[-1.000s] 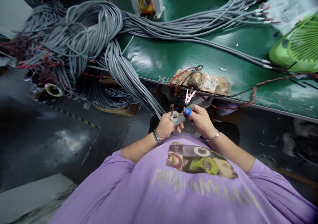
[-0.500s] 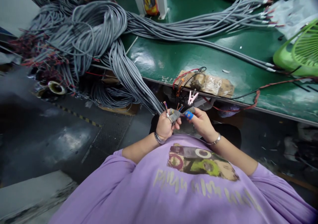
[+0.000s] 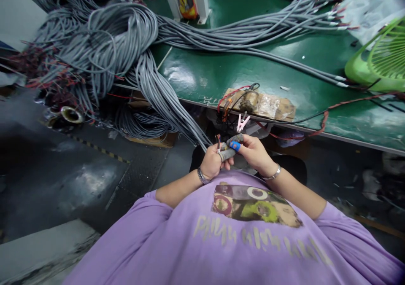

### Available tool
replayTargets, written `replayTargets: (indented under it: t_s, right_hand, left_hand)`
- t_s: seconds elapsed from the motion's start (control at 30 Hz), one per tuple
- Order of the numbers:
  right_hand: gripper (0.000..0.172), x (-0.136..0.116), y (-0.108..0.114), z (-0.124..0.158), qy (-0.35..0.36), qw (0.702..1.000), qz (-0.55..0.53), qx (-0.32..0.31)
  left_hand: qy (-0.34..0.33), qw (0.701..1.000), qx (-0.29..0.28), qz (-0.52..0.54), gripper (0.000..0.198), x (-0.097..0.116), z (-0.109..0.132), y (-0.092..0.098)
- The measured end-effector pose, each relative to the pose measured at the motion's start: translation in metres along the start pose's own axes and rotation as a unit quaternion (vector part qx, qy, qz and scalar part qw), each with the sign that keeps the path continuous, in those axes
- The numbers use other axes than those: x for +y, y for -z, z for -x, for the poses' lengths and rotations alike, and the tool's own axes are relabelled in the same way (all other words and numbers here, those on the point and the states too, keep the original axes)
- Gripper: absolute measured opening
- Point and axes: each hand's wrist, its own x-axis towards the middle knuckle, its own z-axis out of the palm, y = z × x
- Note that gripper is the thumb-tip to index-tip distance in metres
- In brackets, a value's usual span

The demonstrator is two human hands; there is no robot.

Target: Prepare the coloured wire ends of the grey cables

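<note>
My left hand is closed around the end of a grey cable, whose thin coloured wires stick up above the fingers. Grey covers wrap some of its fingertips. Against it, my right hand pinches at the same cable end; blue tape circles its thumb and a grey cover sits on a finger. What lies between the right fingertips is too small to make out. The held cable runs up and left into a thick bundle of grey cables hanging over the table edge.
Coiled grey cables are heaped at the left of the green table. A wooden block with leads and a pink clip sits at the front edge. A green fan stands right; a white holder stands behind.
My right hand has moved slightly left, closer against the left one. The coloured wires between the hands are now mostly covered. Another person's hand at the upper left has gone from view.
</note>
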Motion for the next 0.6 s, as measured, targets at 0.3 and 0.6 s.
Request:
replayTargets:
  t_s: [0.3, 0.6]
  right_hand:
    - [0.03, 0.005, -0.007, -0.003, -0.051, 0.997, -0.054, 0.012]
    - [0.036, 0.006, 0.004, -0.005, -0.039, 0.996, -0.069, 0.051]
  left_hand:
    - [-0.016, 0.999, 0.015, 0.024, 0.038, -0.006, -0.002, -0.002]
    - [-0.022, 0.996, 0.044, 0.08, 0.039, -0.001, -0.006, 0.0]
